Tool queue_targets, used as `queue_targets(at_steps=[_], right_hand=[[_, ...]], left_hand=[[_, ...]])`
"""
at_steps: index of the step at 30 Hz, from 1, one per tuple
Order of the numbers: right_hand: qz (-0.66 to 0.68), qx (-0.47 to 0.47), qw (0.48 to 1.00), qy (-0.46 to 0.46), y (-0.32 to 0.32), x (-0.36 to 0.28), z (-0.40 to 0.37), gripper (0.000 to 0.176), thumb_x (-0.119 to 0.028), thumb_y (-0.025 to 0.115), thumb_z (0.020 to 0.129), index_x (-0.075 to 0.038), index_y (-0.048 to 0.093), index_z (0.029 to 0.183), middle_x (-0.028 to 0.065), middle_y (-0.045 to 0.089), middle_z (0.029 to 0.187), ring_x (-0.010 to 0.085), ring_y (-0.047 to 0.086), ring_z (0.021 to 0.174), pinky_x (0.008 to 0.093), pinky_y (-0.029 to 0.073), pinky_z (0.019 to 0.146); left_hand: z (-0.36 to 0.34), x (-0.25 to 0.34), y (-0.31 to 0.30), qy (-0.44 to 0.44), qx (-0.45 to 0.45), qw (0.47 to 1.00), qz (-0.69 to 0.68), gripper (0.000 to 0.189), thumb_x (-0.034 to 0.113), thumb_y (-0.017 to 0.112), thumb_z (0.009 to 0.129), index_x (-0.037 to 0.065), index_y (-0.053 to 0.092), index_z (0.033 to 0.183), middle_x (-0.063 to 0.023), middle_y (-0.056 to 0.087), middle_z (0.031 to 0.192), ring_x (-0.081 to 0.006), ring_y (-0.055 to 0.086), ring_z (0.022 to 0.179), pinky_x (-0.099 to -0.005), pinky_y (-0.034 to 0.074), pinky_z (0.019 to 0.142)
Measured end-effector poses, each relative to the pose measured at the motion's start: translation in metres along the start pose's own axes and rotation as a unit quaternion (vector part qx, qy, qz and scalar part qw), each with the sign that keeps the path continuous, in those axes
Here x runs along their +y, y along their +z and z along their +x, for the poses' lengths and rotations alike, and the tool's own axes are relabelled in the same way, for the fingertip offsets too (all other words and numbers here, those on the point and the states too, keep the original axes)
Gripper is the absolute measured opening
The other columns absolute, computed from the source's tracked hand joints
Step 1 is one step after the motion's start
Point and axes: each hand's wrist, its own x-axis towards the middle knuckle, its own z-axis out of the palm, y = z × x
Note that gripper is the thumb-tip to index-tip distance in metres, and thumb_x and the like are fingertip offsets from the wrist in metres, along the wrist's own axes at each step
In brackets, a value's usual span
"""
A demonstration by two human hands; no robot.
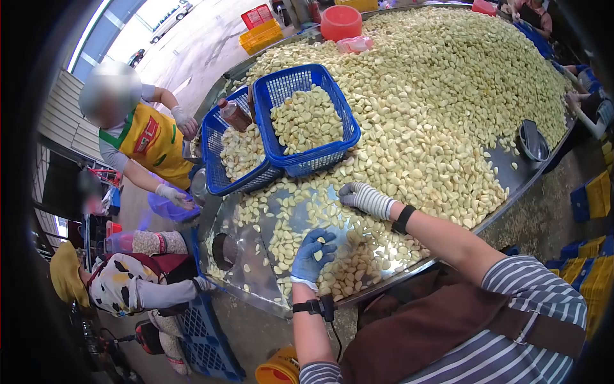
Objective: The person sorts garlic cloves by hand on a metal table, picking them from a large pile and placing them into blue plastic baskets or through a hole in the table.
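Peeled garlic cloves (409, 147) lie in a broad heap over a metal table (243, 256). My left hand (312, 257), in a blue glove, is closed with a garlic clove (318, 255) showing at its fingers. It is above the near part of the table, beside scattered cloves. My right hand (369, 200), in a striped glove with grey fingertips, reaches to the near edge of the heap. Its fingers are bent and held together over the cloves; what lies under them is hidden. Beyond it stands a blue basket (313, 160) partly filled with cloves.
A second blue basket (220, 182) holds cloves and a bottle (235, 115). A person in a yellow apron (150, 141) stands at the left, another in a yellow hat (69, 275) below. A red tub (341, 24) stands behind. A metal bowl (534, 142) sits near the right edge.
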Motion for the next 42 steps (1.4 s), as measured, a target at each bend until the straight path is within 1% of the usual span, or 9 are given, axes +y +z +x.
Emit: queue_targets(at_steps=[3, 6, 8, 11, 15, 16, 20, 27, 42], right_hand=[[-0.063, -0.054, 0.995, -0.052, 0.022, -0.029, -0.018, 0.038, -0.03, 0.065, 0.084, -0.006, 0.06, 0.113, 0.0061, 0.062, 0.077, 0.017, 0.061, 0.067, 0.0305, 0.05, 0.061], [-0.293, -0.081, 0.901, -0.308, 0.042, -0.052, -0.047, 0.039, -0.038, 0.066, 0.08, -0.005, 0.064, 0.1, 0.0135, 0.064, 0.09, 0.0319, 0.061, 0.094, 0.0415, 0.048, 0.081], [-0.312, -0.046, 0.899, -0.305, 0.031, -0.043, -0.046, 0.034, -0.034, 0.065, 0.08, -0.005, 0.064, 0.097, 0.0133, 0.064, 0.089, 0.0323, 0.062, 0.091, 0.042, 0.049, 0.078], [-0.438, -0.074, 0.857, -0.26, 0.023, -0.016, -0.049, 0.022, -0.024, 0.063, 0.077, -0.004, 0.067, 0.087, 0.0172, 0.065, 0.086, 0.0347, 0.064, 0.081, 0.0427, 0.05, 0.07], [-0.592, -0.178, 0.724, -0.305, 0.032, 0.024, -0.066, 0.013, -0.016, 0.061, 0.076, -0.005, 0.068, 0.079, 0.0148, 0.065, 0.079, 0.0319, 0.065, 0.076, 0.0415, 0.051, 0.064], [-0.602, -0.165, 0.718, -0.308, 0.033, 0.023, -0.067, 0.012, -0.015, 0.061, 0.076, -0.005, 0.068, 0.078, 0.0139, 0.066, 0.078, 0.0311, 0.066, 0.077, 0.0408, 0.051, 0.064], [-0.611, -0.171, 0.706, -0.315, 0.032, 0.019, -0.07, 0.012, -0.013, 0.062, 0.073, -0.006, 0.069, 0.08, 0.0134, 0.067, 0.081, 0.0306, 0.067, 0.077, 0.04, 0.051, 0.063], [-0.594, -0.14, 0.745, -0.271, 0.054, 0.039, -0.05, 0.012, -0.01, 0.063, 0.07, -0.003, 0.069, 0.077, 0.0146, 0.066, 0.074, 0.0314, 0.067, 0.07, 0.0421, 0.051, 0.057], [-0.555, -0.184, 0.797, -0.152, 0.046, 0.02, -0.048, 0.023, -0.013, 0.056, 0.077, -0.001, 0.061, 0.097, 0.0198, 0.066, 0.08, 0.0343, 0.066, 0.077, 0.0436, 0.052, 0.062]], left_hand=[[0.01, -0.021, 0.025, 0.016, -0.041, 0.995, -0.092, 0.048, 0.022, 0.06, 0.085, 0.006, 0.046, 0.129, -0.0132, 0.057, 0.121, -0.0262, 0.061, 0.1, -0.036, 0.052, 0.079], [0.027, -0.042, 0.037, 0.366, 0.051, 0.832, 0.414, 0.051, 0.029, 0.061, 0.084, 0.005, 0.048, 0.128, -0.0135, 0.058, 0.119, -0.0255, 0.058, 0.108, -0.0354, 0.051, 0.08], [0.027, -0.057, 0.005, 0.184, -0.021, 0.977, -0.107, 0.032, 0.025, 0.056, 0.09, 0.006, 0.054, 0.116, -0.01, 0.061, 0.109, -0.0245, 0.059, 0.101, -0.0322, 0.052, 0.069], [0.007, -0.057, 0.005, 0.061, -0.002, 0.905, -0.422, 0.018, 0.021, 0.054, 0.093, 0.008, 0.061, 0.102, -0.0071, 0.064, 0.093, -0.0202, 0.062, 0.08, -0.0279, 0.049, 0.051], [-0.018, -0.065, 0.018, -0.091, 0.031, 0.983, -0.156, 0.021, 0.022, 0.058, 0.091, 0.004, 0.062, 0.1, -0.0051, 0.063, 0.08, -0.0152, 0.057, 0.055, -0.0289, 0.044, 0.043], [-0.02, -0.073, 0.025, -0.135, 0.052, 0.978, 0.151, 0.021, 0.021, 0.058, 0.089, 0.004, 0.064, 0.097, -0.0053, 0.063, 0.076, -0.0149, 0.057, 0.053, -0.0297, 0.044, 0.043], [-0.012, -0.103, -0.055, -0.05, 0.202, 0.79, 0.577, 0.022, 0.024, 0.057, 0.087, 0.005, 0.067, 0.09, -0.0061, 0.06, 0.063, -0.0129, 0.056, 0.052, -0.0326, 0.042, 0.044], [-0.03, -0.069, -0.007, -0.051, 0.245, 0.941, 0.227, 0.017, 0.018, 0.06, 0.086, 0.006, 0.064, 0.096, -0.0009, 0.054, 0.059, -0.0112, 0.046, 0.04, -0.0262, 0.037, 0.038], [-0.026, -0.091, 0.039, -0.047, 0.184, 0.982, -0.025, 0.018, 0.018, 0.063, 0.086, 0.006, 0.063, 0.099, -0.0017, 0.054, 0.067, -0.0116, 0.049, 0.051, -0.0248, 0.039, 0.044]])
